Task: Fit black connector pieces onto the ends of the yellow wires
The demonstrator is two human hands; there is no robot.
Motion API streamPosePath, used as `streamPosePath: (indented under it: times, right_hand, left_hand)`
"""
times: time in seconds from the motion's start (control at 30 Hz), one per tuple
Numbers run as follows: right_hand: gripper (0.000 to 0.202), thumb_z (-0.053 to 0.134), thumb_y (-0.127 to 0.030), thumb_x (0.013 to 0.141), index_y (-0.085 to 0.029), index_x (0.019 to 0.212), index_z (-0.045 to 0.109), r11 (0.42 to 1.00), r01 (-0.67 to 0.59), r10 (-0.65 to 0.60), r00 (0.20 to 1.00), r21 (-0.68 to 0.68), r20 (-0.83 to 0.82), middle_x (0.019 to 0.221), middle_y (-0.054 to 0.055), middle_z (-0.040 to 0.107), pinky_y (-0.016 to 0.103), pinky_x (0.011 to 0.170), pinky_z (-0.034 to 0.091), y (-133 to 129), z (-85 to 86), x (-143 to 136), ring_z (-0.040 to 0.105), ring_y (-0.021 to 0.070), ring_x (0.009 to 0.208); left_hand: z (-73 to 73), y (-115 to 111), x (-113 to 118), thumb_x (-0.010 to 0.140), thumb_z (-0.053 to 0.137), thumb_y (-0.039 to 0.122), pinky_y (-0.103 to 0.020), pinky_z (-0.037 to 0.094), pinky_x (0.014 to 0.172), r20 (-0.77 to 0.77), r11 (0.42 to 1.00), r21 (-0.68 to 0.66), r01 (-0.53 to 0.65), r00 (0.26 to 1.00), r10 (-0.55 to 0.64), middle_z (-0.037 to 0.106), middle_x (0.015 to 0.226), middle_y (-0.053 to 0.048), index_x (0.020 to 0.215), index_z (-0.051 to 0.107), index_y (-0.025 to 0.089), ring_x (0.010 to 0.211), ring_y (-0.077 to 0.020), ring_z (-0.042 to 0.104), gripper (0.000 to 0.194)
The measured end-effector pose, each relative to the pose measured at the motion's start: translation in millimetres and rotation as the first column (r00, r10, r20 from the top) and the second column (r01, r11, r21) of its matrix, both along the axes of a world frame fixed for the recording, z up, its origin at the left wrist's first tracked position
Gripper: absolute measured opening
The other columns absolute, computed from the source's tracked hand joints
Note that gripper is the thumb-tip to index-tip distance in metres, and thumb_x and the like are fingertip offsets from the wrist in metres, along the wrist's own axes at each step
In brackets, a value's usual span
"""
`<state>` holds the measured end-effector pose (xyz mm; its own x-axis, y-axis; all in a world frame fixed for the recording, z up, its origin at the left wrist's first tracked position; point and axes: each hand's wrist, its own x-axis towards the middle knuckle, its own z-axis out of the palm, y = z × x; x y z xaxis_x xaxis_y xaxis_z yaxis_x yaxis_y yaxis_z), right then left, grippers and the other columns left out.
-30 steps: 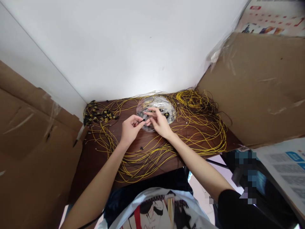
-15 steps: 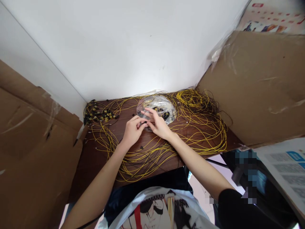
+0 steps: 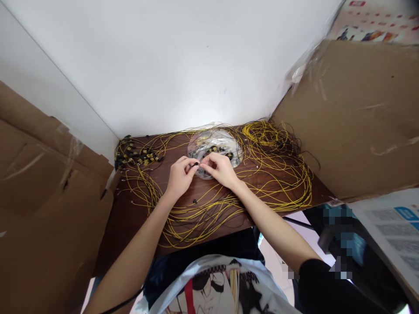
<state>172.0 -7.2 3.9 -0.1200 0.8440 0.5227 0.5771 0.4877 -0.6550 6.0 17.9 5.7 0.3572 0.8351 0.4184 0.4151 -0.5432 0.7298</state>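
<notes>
My left hand (image 3: 180, 175) pinches a small black part (image 3: 196, 164) between thumb and fingertips, in front of a clear plastic bag (image 3: 234, 144). Close beside it, my right hand (image 3: 221, 170) is closed in a pinch at the part's right side; whatever its fingertips grip is too small to make out. Black and yellow pieces lie in the bag, partly behind my right hand. Long yellow wires (image 3: 196, 216) curve across the brown table (image 3: 124, 226) around both hands.
A cluster of black and yellow connectors (image 3: 140, 156) sits at the table's left end. Coiled yellow wire (image 3: 262, 134) is at the back right. Cardboard panels (image 3: 49, 196) (image 3: 356, 117) flank the table, with a white wall (image 3: 170, 65) behind. A loose black part (image 3: 195, 201) lies near the front.
The raised fingers of my right hand have curled in, and its thumb and fingertips have closed together. My left hand has shifted slightly left with the black part.
</notes>
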Motion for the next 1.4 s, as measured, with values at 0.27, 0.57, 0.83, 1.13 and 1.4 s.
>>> streamPosePath:
  times: [0.27, 0.57, 0.83, 1.13, 1.4]
  right_hand:
    - [0.008, 0.059, -0.021, 0.08, -0.015, 0.075, 0.063, 0.995, 0.077, -0.082, 0.992, -0.059, -0.094, 0.072, 0.002, 0.063, 0.023, 0.056, 0.038, 0.9, 1.1, 2.2, 0.049, 0.0104, 0.058]
    - [0.01, 0.059, -0.024, 0.08, -0.016, 0.075, 0.064, 0.999, 0.033, -0.036, 0.995, -0.04, -0.088, 0.071, 0.001, 0.061, 0.022, 0.054, 0.036, -0.4, 2.6, 2.0, 0.049, 0.0105, 0.06]
    - [0.01, 0.059, -0.022, 0.08, -0.017, 0.072, 0.062, 0.998, 0.038, -0.039, 0.999, -0.041, -0.017, 0.069, 0.0, 0.058, 0.024, 0.063, 0.039, -0.5, 1.1, 2.2, 0.053, 0.0124, 0.066]
    - [0.009, 0.057, -0.02, 0.079, -0.016, 0.072, 0.061, 0.999, 0.016, -0.015, 1.0, -0.029, 0.012, 0.067, -0.001, 0.055, 0.023, 0.061, 0.038, -2.8, 2.4, 0.4, 0.05, 0.0113, 0.064]
    - [0.008, 0.057, -0.02, 0.076, -0.017, 0.069, 0.059, 0.996, 0.071, -0.067, 0.996, -0.061, 0.065, 0.067, -0.001, 0.054, 0.024, 0.064, 0.039, -2.3, 0.6, 0.4, 0.051, 0.0119, 0.064]
  left_hand:
    - [-3.7, 2.3, -1.2, 0.076, 0.059, 0.015, -0.022, 0.035, 0.056, 0.008, 0.998, 0.03, -0.052, 0.999, 0.052, 0.051, 0.07, 0.002, 0.088, 0.071, 0.015, 0.054, -0.0078, 0.039, 0.017]
    - [-2.7, -1.5, -0.9, 0.078, 0.06, 0.018, -0.023, 0.036, 0.057, -0.068, 0.995, 0.099, -0.032, 0.997, 0.039, 0.057, 0.074, 0.0, 0.093, 0.071, 0.015, 0.056, -0.0089, 0.042, 0.019]
    - [-3.1, -5.0, 0.6, 0.08, 0.057, 0.017, -0.024, 0.04, 0.06, -0.101, 0.992, 0.127, -0.026, 0.994, 0.039, 0.058, 0.079, -0.001, 0.096, 0.07, 0.017, 0.065, -0.0112, 0.05, 0.02]
    - [-3.5, -5.8, 0.9, 0.081, 0.056, 0.018, -0.024, 0.042, 0.063, -0.116, 0.99, 0.139, -0.036, 0.992, 0.053, 0.059, 0.082, -0.002, 0.096, 0.07, 0.018, 0.07, -0.0126, 0.054, 0.02]
    - [-3.0, -6.9, 1.2, 0.083, 0.055, 0.018, -0.025, 0.042, 0.064, -0.146, 0.988, 0.151, -0.018, 0.988, 0.04, 0.059, 0.085, -0.003, 0.097, 0.07, 0.018, 0.071, -0.013, 0.053, 0.021]
